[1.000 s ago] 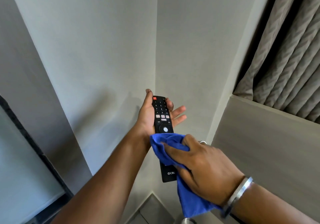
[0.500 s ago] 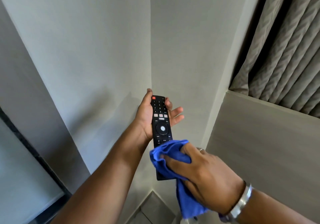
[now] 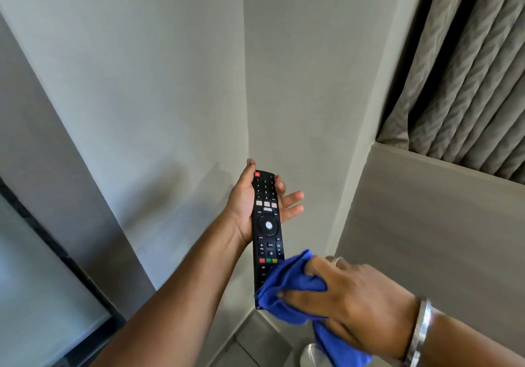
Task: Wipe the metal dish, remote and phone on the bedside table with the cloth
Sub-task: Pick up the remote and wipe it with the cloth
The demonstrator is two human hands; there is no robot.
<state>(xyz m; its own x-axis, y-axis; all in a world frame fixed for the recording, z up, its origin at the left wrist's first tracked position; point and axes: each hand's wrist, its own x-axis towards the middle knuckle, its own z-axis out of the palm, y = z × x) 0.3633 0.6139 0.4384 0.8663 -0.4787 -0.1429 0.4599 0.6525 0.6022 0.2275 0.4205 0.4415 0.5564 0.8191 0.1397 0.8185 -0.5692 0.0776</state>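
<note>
My left hand [image 3: 244, 204] holds a black remote [image 3: 266, 224] upright in front of the wall corner, buttons facing me, thumb along its left edge and fingers spread behind it. My right hand [image 3: 355, 301] grips a bunched blue cloth [image 3: 292, 290] and presses it over the remote's lower end, hiding that part. A curved piece of the metal dish [image 3: 311, 356] shows at the bottom edge, partly behind the cloth's hanging tail. The phone is out of view.
Grey walls meet in a corner behind the remote. A beige panel [image 3: 426, 210] stands at the right with pleated curtains [image 3: 466, 68] above it. A dark-framed pane [image 3: 42, 295] runs along the lower left. A strip of tiled floor [image 3: 255, 344] shows below.
My right hand has slid the cloth down the remote from its middle to its lower end, uncovering the round pad and the buttons below it. The left hand stays put.
</note>
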